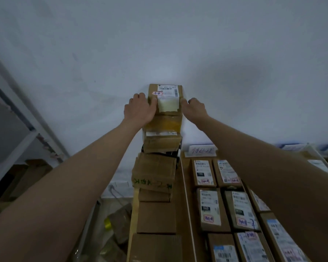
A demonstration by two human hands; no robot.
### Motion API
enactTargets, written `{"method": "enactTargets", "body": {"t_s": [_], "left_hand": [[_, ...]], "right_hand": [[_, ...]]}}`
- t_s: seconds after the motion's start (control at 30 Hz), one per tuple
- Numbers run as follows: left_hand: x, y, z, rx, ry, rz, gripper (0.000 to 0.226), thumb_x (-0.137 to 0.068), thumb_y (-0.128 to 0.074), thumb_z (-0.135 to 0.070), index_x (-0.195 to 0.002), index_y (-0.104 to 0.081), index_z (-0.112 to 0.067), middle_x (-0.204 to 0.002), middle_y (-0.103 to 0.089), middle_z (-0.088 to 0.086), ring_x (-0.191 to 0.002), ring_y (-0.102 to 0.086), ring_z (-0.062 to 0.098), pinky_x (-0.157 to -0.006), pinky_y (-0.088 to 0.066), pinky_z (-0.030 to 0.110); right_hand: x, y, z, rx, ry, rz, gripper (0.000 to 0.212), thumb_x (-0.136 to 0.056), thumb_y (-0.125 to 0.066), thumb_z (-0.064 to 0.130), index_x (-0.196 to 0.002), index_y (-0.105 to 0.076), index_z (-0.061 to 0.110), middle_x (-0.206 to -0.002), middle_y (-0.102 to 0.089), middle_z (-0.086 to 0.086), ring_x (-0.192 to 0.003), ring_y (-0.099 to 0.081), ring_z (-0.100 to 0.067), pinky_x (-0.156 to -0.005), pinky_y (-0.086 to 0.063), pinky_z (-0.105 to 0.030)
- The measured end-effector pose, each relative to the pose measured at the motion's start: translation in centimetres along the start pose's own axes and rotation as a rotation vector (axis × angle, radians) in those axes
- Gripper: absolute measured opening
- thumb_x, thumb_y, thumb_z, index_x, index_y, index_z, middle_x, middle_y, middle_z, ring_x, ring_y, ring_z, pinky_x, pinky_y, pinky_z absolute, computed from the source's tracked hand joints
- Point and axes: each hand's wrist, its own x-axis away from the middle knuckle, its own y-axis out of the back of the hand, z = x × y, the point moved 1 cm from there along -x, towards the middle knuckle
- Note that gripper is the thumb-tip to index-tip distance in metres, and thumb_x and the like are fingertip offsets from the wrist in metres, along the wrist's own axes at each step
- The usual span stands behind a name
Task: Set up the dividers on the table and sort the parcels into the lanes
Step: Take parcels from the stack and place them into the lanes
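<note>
Both arms are stretched out toward twelve o'clock, and the top parcel [165, 99] of a tall leaning stack [155, 176] is caught between them. The left hand [139, 110] wraps its nine o'clock edge, thumb laid across the front by the pale label, fingers curled round the side. The right hand [194, 108] grips the three o'clock edge, fingers bent round it.

This looks like the sorting step, with a parcel either being seated on the stack or taken off it; which one, I can't tell.

The next move wants a level, two-handed carry, because the cartons below sit crooked and a sideways nudge could tip the lot.

Room is tight. The white wall [178, 44] stands right behind the stack at twelve. At four o'clock the labelled parcels [209, 208] lie flat in rows, packed close, and a thin divider strip [187, 195] runs just beside the stack. A handwritten lane sign [201, 149] stands at the far end of those rows. At eight o'clock the floor holds loose clutter [117, 224].
</note>
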Motion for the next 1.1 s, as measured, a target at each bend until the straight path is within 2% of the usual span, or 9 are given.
{"method": "enactTargets", "body": {"t_s": [0.1, 0.23, 0.5, 0.63, 0.73, 0.8, 0.9, 0.97, 1.1], "left_hand": [[-2.5, -0.9, -0.1, 0.205, 0.134, 0.035, 0.067, -0.100, -0.031, -0.057, -0.139, -0.044, -0.005, -0.138, -0.051, 0.016, -0.122, -0.051, 0.034, -0.093, -0.043, 0.042], [-3.0, -2.5, -0.1, 0.408, 0.178, 0.036, 0.056, -0.100, -0.038, -0.052, -0.130, -0.051, -0.007, -0.125, -0.058, 0.011, -0.099, -0.052, 0.024, -0.077, -0.040, 0.034], [0.2, -1.8, 0.2, 0.860, 0.258, 0.004, 0.066, -0.079, -0.056, -0.070, -0.125, -0.052, -0.023, -0.124, -0.057, 0.000, -0.110, -0.056, 0.020, -0.096, -0.052, 0.043], [3.0, -1.0, 0.8, 0.945, 0.223, 0.063, 0.041, -0.077, -0.067, -0.059, -0.104, -0.061, -0.028, -0.116, -0.065, -0.005, -0.107, -0.062, 0.015, -0.095, -0.055, 0.042], [6.0, -0.2, 1.0, 0.939, 0.202, 0.167, 0.045, -0.068, -0.071, -0.061, -0.098, -0.067, -0.028, -0.108, -0.071, -0.006, -0.104, -0.066, 0.016, -0.094, -0.055, 0.043], [8.3, 0.1, 0.7, 0.935, 0.160, 0.250, 0.036, -0.079, -0.070, -0.051, -0.101, -0.069, -0.022, -0.105, -0.072, -0.004, -0.101, -0.067, 0.016, -0.094, -0.056, 0.043], [12.1, 0.1, -0.1, 0.923, 0.095, 0.374, 0.024, -0.089, -0.066, -0.042, -0.107, -0.071, -0.027, -0.104, -0.074, -0.007, -0.103, -0.067, 0.013, -0.096, -0.054, 0.036], [14.6, -0.3, -0.7, 0.902, 0.068, 0.436, 0.020, -0.093, -0.063, -0.041, -0.108, -0.069, -0.030, -0.105, -0.075, -0.007, -0.104, -0.068, 0.013, -0.097, -0.054, 0.035], [19.2, -2.1, -1.5, 0.804, 0.071, 0.448, 0.037, -0.092, -0.060, -0.051, -0.124, -0.060, -0.031, -0.121, -0.067, -0.007, -0.110, -0.061, 0.010, -0.103, -0.049, 0.038]], "right_hand": [[-2.0, -1.4, 1.2, -0.270, -0.110, 0.048, 0.061, -0.102, -0.037, 0.052, -0.134, -0.051, 0.002, -0.126, -0.059, -0.014, -0.109, -0.058, -0.030, -0.092, -0.053, -0.041], [-3.0, -2.6, 1.4, -0.334, -0.086, 0.019, 0.045, -0.103, -0.042, 0.045, -0.121, -0.057, 0.007, -0.109, -0.062, -0.008, -0.094, -0.059, -0.022, -0.091, -0.054, -0.039], [2.3, -0.9, 0.6, -0.468, -0.038, 0.008, 0.035, -0.096, -0.058, 0.041, -0.118, -0.053, 0.015, -0.108, -0.064, -0.001, -0.093, -0.063, -0.015, -0.082, -0.055, -0.032], [6.9, 0.1, -2.1, -0.505, -0.069, 0.102, 0.042, -0.086, -0.063, 0.052, -0.109, -0.058, 0.017, -0.104, -0.070, -0.005, -0.091, -0.067, -0.017, -0.081, -0.056, -0.035], [10.1, 1.8, -4.0, -0.560, -0.100, 0.052, 0.044, -0.091, -0.058, 0.054, -0.108, -0.058, 0.014, -0.102, -0.067, -0.005, -0.092, -0.066, -0.019, -0.075, -0.058, -0.033], [11.8, 3.1, -5.3, -0.520, -0.097, 0.045, 0.046, -0.091, -0.059, 0.055, -0.114, -0.053, 0.016, -0.107, -0.060, 0.000, -0.100, -0.062, -0.018, -0.077, -0.058, -0.034], [14.6, 4.3, -7.1, -0.413, -0.096, 0.239, 0.062, -0.087, -0.060, 0.063, -0.126, -0.054, 0.015, -0.117, -0.062, -0.002, -0.106, -0.063, -0.020, -0.090, -0.057, -0.042], [16.4, 4.6, -8.2, -0.390, -0.090, 0.357, 0.056, -0.092, -0.060, 0.055, -0.126, -0.058, 0.009, -0.114, -0.068, -0.004, -0.103, -0.068, -0.020, -0.088, -0.059, -0.039], [19.8, 5.3, -10.8, -0.436, -0.179, 0.399, 0.044, -0.095, -0.063, 0.039, -0.124, -0.062, 0.005, -0.109, -0.073, -0.006, -0.097, -0.072, -0.020, -0.080, -0.061, -0.032]]}}
